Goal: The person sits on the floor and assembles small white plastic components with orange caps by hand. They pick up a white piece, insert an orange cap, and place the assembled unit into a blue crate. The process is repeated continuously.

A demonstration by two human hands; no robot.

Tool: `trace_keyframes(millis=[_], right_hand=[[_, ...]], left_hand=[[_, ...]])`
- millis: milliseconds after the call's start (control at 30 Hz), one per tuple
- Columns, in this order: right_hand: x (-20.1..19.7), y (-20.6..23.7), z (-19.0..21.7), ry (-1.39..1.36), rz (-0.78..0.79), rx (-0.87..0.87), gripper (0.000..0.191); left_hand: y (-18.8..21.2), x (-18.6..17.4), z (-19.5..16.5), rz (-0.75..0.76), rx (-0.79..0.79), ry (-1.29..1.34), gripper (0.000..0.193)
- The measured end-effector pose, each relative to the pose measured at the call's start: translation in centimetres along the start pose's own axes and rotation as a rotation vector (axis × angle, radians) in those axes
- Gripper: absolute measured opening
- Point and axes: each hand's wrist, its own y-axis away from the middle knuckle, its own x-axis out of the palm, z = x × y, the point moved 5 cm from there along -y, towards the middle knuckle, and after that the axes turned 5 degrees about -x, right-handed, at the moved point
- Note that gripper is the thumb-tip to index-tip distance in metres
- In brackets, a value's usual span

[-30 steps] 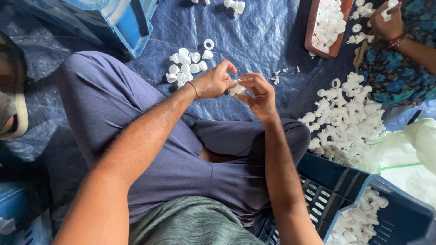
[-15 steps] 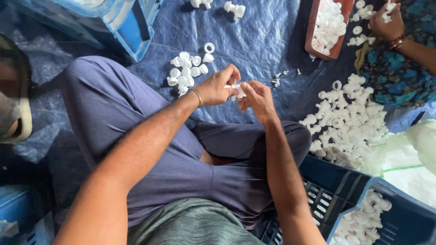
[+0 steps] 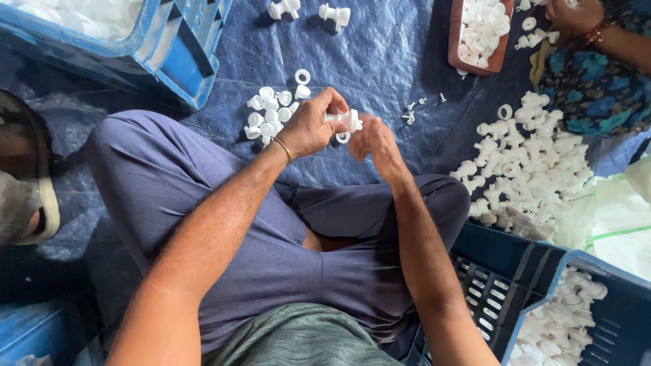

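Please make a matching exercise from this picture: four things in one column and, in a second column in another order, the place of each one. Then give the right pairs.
Things:
1. white plastic fitting
2. small pile of white caps
3. brown tray
4. large heap of white parts

Places:
A. on the blue tarp, right of the person's knee
B. at the top edge, filled with white pieces
C. between the fingers of the left hand
D. on the tarp just beyond the left hand

Pairs: 1-C, 2-D, 3-B, 4-A
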Motion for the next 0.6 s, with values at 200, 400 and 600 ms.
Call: trace_keyframes(millis=[200,400,600], right_hand=[[-0.3,-0.3,-1.8,0.045,0.069,-0.062,0.081],[1.3,-0.1,1.0,-0.018,-0.037,-0.218,0.039],[2.0,-0.2,0.5,-0.324,-0.213,0.211,0.026]], left_hand=[[0.2,-0.1,-0.4,-0.035,0.038,-0.009,0.025],[0.2,1.2,0.5,0.097,-0.28,0.168,0.018],[1.4,1.8,-2.6,0.013,0.277,-0.272,0.034]])
